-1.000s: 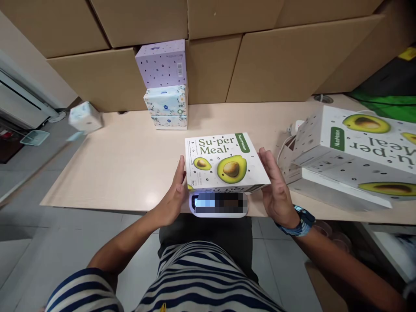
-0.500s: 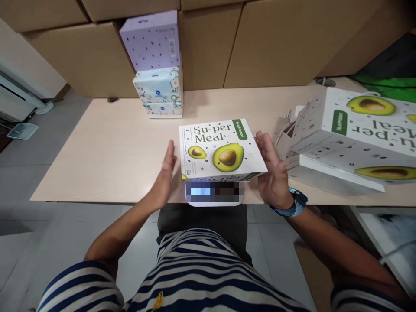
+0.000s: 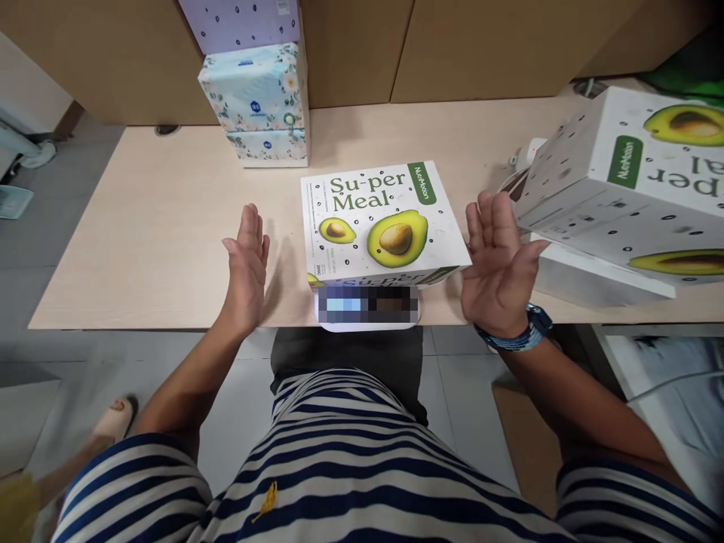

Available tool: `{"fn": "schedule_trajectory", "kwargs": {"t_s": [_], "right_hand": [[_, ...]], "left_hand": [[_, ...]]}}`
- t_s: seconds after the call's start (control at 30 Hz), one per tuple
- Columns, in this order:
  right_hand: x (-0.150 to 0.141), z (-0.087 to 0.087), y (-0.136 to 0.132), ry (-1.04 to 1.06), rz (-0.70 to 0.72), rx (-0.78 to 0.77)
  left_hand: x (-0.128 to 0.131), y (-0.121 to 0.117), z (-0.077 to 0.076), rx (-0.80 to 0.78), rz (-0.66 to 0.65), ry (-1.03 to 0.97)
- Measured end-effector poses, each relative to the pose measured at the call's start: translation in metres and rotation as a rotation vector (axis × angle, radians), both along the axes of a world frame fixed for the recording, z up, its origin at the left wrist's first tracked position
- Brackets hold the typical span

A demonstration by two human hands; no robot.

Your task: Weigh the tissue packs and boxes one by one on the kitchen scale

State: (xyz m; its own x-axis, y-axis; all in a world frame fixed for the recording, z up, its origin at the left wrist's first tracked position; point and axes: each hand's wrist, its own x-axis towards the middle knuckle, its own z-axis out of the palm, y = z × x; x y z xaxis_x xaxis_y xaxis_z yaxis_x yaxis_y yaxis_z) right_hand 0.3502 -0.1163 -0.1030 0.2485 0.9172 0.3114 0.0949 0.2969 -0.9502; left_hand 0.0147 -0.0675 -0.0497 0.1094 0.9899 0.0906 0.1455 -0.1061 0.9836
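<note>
A white "Su-per Meal" box [image 3: 362, 211] printed with avocados rests on a small scale [image 3: 367, 326] at the table's near edge. Most of the scale is hidden beneath the box; its display is blurred out. My left hand [image 3: 247, 264] is raised to the left of the box, apart from it, fingers stretched upward and nothing held. On the box's right side, my right hand [image 3: 498, 264] has its palm turned up and its fingers spread. It holds nothing and is close to the box's front right corner; whether it touches there I cannot tell.
Tissue packs [image 3: 254, 98] stand at the back with a purple box [image 3: 243, 23] on top. Large cardboard cartons [image 3: 498, 53] line the table's rear. At the right, another avocado-printed box [image 3: 605, 181] sits above a white box [image 3: 599, 275]. A person's foot [image 3: 116, 418] shows at lower left.
Both hands have drawn away from the sides of the box, the left one farther. The box stays on the scale. My view has tilted down, and a person's foot has come into sight.
</note>
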Motion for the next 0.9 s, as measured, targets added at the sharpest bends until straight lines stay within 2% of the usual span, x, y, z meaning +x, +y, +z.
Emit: {"fn": "schedule_trajectory", "kwargs": {"t_s": [0.17,0.3,0.73,0.9], "right_hand": [[0.001,-0.002,0.001,-0.017,-0.013,0.030],[0.001,-0.002,0.001,-0.059,-0.017,-0.011],[-0.007,-0.005,-0.001,0.045,-0.014,0.028],[-0.010,-0.007,0.002,-0.015,-0.041,0.027]], "left_hand": [[-0.001,0.000,0.000,0.009,0.004,-0.009],[-0.003,0.000,-0.002,0.003,-0.009,-0.014],[-0.003,-0.003,-0.005,-0.004,-0.001,-0.050],[-0.008,-0.004,-0.007,-0.004,-0.014,-0.036]]}}
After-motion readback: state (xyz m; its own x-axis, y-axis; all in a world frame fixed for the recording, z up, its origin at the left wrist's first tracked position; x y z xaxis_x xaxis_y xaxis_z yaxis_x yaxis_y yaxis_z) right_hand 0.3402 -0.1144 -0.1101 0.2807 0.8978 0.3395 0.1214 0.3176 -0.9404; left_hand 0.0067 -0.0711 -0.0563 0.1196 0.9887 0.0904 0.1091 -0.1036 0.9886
